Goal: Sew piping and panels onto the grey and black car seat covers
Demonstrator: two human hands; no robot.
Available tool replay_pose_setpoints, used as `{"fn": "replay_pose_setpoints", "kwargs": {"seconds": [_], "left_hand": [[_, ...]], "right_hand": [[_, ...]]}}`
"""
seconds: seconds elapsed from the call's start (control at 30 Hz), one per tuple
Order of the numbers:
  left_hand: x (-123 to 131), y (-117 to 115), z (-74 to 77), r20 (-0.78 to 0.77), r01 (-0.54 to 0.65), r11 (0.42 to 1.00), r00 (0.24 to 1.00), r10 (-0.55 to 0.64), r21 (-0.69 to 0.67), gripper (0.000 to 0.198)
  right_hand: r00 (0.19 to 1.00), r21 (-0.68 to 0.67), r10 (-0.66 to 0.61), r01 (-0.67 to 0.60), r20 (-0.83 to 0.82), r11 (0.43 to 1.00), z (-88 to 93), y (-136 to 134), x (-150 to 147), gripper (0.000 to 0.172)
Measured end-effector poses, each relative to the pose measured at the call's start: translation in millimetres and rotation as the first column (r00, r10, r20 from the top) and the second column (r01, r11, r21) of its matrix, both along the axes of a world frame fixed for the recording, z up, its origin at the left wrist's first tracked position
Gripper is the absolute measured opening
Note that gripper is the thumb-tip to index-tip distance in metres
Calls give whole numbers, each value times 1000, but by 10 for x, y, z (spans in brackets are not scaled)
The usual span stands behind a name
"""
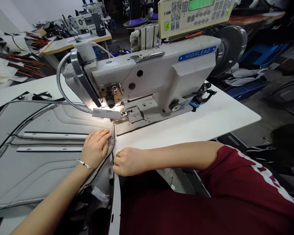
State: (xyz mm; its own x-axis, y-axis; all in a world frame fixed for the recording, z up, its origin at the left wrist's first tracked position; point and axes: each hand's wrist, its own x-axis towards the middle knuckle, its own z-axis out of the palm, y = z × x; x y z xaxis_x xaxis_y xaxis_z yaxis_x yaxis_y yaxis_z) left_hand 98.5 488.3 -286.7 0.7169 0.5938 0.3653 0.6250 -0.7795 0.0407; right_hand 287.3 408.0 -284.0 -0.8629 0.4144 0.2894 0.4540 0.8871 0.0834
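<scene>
A grey sewn fabric panel [51, 176], perhaps a seat cover, lies inside out over the left of the table, its dark-edged border running under the needle area of an industrial sewing machine [147, 71]. My left hand [96, 147] rests palm down on it near this border, fingers stretched out. Just right of the border, my right hand [128, 161] is closed on a long white strip [116, 202] that hangs past the table's front edge. The exact pinch is hidden behind the curled fingers. A small lit lamp [105, 113] shines by the presser foot, which it partly covers.
The white table [225, 120] extends right of the machine. A control box [196, 16] with a green display sits above the machine arm, with a handwheel [231, 49] at its right. Another sewing machine [85, 24] and stacked fabric pieces [5, 73] are behind, at left.
</scene>
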Motion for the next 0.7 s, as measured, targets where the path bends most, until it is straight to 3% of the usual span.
{"fn": "replay_pose_setpoints", "kwargs": {"seconds": [0.27, 0.5, 0.7], "left_hand": [[126, -26, -16, 4, -30, 999, 1000, 30, 32, 34], [136, 69, -26, -11, -21, 999, 1000, 21, 46, 32], [187, 122, 0, 64, -33, 999, 997, 34, -13, 27]], "right_hand": [[999, 15, 32, -31, -41, 999, -27, 65, 32, 21], [998, -13, -12, 11, -55, 1000, -90, 101, 58, 18], [994, -33, -75, 72, -82, 997, -141, 124, 66, 17]]}}
